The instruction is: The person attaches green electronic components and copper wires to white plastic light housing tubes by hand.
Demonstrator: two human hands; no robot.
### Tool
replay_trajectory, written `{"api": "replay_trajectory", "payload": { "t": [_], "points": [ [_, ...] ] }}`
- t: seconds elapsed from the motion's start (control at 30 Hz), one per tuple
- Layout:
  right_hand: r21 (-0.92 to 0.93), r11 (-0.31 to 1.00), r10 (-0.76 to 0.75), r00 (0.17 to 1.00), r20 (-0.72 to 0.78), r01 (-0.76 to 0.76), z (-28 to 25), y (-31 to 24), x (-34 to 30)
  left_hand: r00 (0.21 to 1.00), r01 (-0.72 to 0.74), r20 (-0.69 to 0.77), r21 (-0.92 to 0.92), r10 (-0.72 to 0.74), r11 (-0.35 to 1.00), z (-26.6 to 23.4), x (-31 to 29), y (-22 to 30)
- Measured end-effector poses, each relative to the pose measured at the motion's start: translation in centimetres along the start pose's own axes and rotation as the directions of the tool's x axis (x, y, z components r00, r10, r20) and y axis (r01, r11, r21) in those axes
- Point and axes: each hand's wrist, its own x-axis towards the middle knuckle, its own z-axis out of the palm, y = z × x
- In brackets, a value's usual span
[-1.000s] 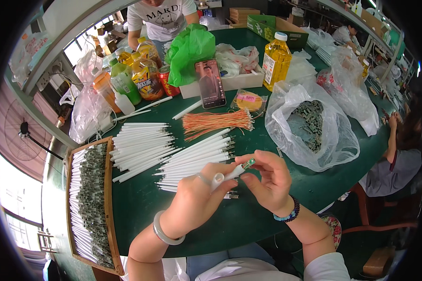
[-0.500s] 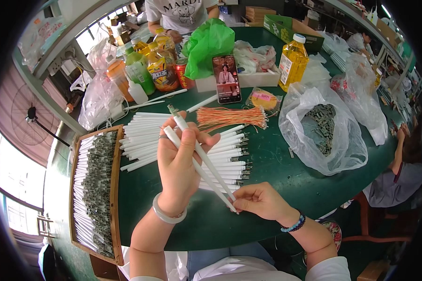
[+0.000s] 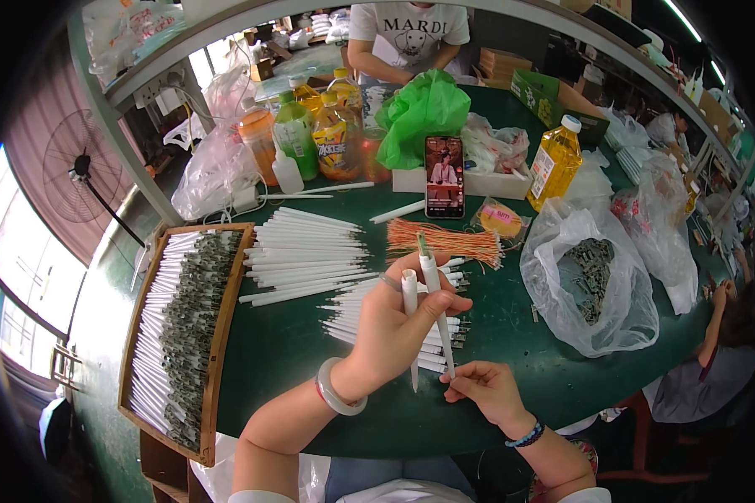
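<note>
My left hand [image 3: 386, 344] is closed around two white pen-shaped tubes held side by side. The left tube [image 3: 409, 289] has an open upper end, and its pointed lower tip hangs free. From the top of the right tube [image 3: 429, 275] sticks a narrow green circuit board [image 3: 422, 245]. My right hand [image 3: 488, 392] pinches the lower tip of that right tube between thumb and fingers. Behind my left hand, white tubes with small metal and board ends [image 3: 352, 323] lie on the green table, partly hidden. Farther left is a heap of plain white tubes [image 3: 306, 251].
A wooden tray [image 3: 229, 344] packed with board-ended tubes stands left. Orange wires [image 3: 445, 241] lie behind my hands, before a propped phone [image 3: 444, 180]. A clear bag [image 3: 554, 314] of small green boards sits right. Bottles [image 3: 335, 142] and a green bag [image 3: 424, 117] line the back.
The two tubes have turned more upright and their lower tips have come apart. My right hand, earlier at both tips, now pinches only one. The whole view has shifted.
</note>
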Motion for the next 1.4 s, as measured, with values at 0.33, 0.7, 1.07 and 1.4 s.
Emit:
{"api": "replay_trajectory", "payload": {
  "t": [0.33,0.7,1.07,1.4],
  "points": [
    [-0.022,1.000,0.020,1.000,-0.004,-0.020,0.2,0.6,-0.2,1.000,-0.015,0.025,0.014,0.014,1.000,-0.3,-0.2,-0.1],
    [-0.051,0.991,-0.126,0.992,-0.012,0.125,0.0,1.0,-0.3,0.999,0.021,-0.046,0.006,-0.021,1.000,0.4,0.5,0.0],
    [-0.987,0.119,-0.837,0.525,-0.156,-0.104,-18.9,-8.1,2.5,0.859,-0.388,0.422,0.906,-0.289,0.168,-0.5,-1.3,-4.2],
    [-0.955,-0.056,-0.816,0.565,-0.125,-0.292,-21.3,-7.3,2.3,0.738,-0.608,0.548,0.793,-0.393,-0.037,-1.0,-1.0,-4.5]
  ]
}}
